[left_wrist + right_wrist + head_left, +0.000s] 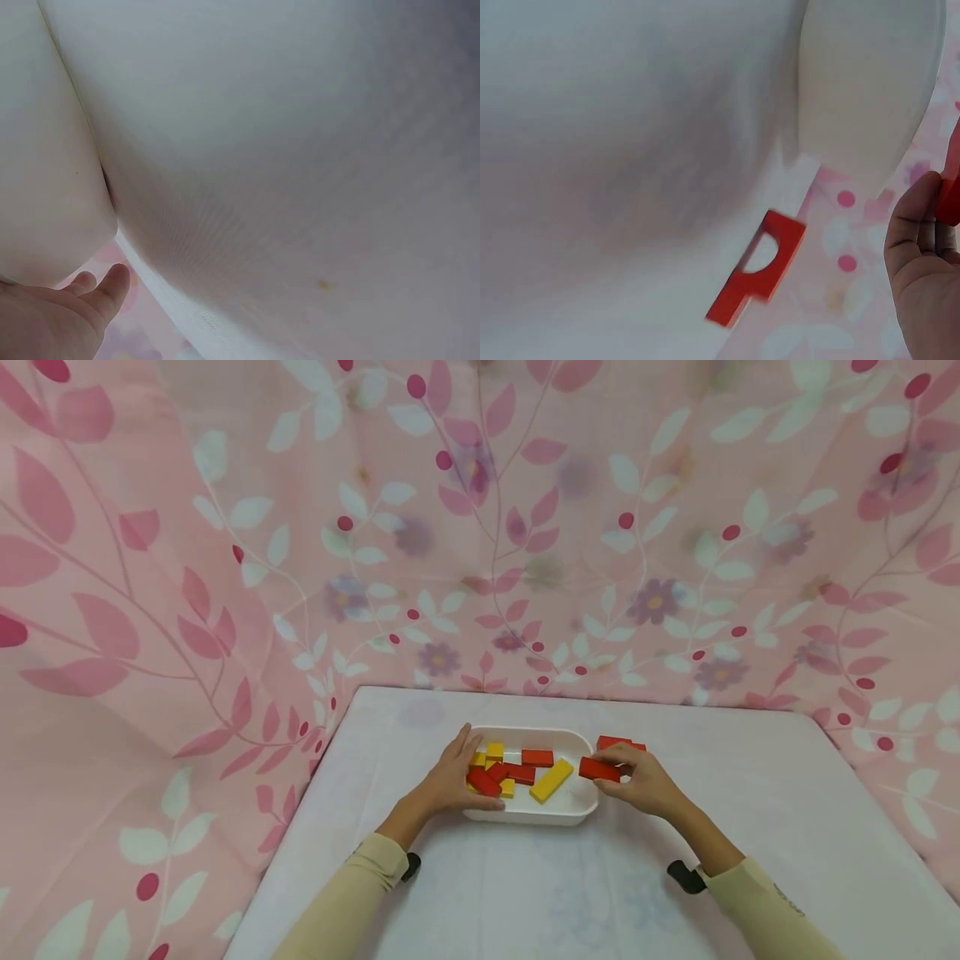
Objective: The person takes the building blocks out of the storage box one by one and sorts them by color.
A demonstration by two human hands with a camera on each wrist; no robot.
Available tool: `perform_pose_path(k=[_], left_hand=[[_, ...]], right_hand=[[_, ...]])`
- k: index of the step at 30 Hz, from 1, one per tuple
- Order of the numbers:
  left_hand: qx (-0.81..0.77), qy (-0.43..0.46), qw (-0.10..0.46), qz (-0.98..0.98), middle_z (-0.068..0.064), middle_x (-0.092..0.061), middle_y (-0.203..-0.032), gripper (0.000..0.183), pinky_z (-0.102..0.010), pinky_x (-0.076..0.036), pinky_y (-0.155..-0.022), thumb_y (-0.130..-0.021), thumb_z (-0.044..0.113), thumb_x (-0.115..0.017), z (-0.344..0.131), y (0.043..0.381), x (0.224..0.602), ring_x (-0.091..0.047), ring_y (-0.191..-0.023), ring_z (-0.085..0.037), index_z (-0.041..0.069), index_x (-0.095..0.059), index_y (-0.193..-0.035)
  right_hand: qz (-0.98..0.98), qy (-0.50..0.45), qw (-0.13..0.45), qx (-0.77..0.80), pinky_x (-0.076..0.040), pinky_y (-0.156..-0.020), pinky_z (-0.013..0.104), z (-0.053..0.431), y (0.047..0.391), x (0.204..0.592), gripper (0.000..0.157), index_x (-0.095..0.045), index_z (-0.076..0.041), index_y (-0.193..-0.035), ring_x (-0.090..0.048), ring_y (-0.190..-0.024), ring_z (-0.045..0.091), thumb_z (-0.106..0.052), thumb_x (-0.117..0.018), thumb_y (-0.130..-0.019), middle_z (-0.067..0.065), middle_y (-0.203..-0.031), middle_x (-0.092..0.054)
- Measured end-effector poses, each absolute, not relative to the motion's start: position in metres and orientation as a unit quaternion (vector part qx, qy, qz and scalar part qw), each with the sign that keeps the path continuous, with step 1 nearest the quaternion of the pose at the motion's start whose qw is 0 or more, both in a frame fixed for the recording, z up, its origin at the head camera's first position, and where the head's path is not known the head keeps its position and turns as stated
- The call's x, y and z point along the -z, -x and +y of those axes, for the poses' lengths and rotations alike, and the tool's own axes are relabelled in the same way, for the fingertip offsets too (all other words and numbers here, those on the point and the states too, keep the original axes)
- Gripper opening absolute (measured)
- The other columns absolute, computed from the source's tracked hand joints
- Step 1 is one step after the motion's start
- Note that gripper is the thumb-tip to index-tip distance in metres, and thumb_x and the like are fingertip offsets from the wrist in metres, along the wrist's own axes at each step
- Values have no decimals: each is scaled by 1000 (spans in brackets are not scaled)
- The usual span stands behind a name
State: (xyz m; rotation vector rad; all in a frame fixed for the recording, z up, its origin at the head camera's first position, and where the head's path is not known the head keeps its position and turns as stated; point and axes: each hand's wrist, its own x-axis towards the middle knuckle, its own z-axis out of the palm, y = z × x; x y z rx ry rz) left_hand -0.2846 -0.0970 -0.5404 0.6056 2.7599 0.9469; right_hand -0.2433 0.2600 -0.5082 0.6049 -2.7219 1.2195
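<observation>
In the head view my left hand rests along the left end of a white plastic tub, with its thumb over the front rim. Its fingers look nearly straight, and part of them shows in the left wrist view. Inside the tub lie several red and yellow toy blocks, among them a long yellow block and a red block. Over the tub's right rim, my right hand pinches a red block between thumb and fingers. The same block shows at the right wrist view's edge.
Behind my right hand, red blocks lie on the white-covered table. One is a red block with a half-round cutout in the right wrist view. A pink floral cloth hangs behind the table.
</observation>
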Motion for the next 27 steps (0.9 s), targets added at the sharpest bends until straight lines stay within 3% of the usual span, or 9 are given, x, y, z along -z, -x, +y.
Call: perform_pose_path(k=[3,9,18,27], left_hand=[[-317,-197,78,924,-3,-2,-168,125,-60,-38,-111,-60,72,-79,-97,284,541,-16,-152,-30,26,-19,-159],[-323,-201,78,922,-4,-2,-168,125,-60,-37,-112,-60,71,-80,-96,284,540,-15,-152,-30,24,-19,-159],[-319,-200,76,923,-4,-3,-168,123,-60,-39,-110,-61,69,-80,-97,286,542,-15,-152,-30,27,-18,-159],[-315,-207,67,924,-5,-3,-168,122,-59,-38,-111,-62,71,-79,-98,286,543,-16,-152,-30,27,-20,-159]], right_hand=[[-899,-193,40,-391,-57,-78,23,274,243,508,36,-71,-13,-116,-57,-101,23,-11,-80,-81,7,-113,-68],[-919,-159,33,-360,-49,-67,22,310,242,510,32,-72,-19,-112,-53,-87,16,-15,-81,-82,2,-99,-67],[-931,-95,27,-351,-49,-61,22,353,249,517,34,-70,-6,-117,-53,-86,22,-19,-77,-86,13,-105,-68],[-945,-74,-6,-318,-50,-63,23,376,261,524,37,-68,-3,-120,-53,-95,27,-19,-76,-87,17,-110,-66]])
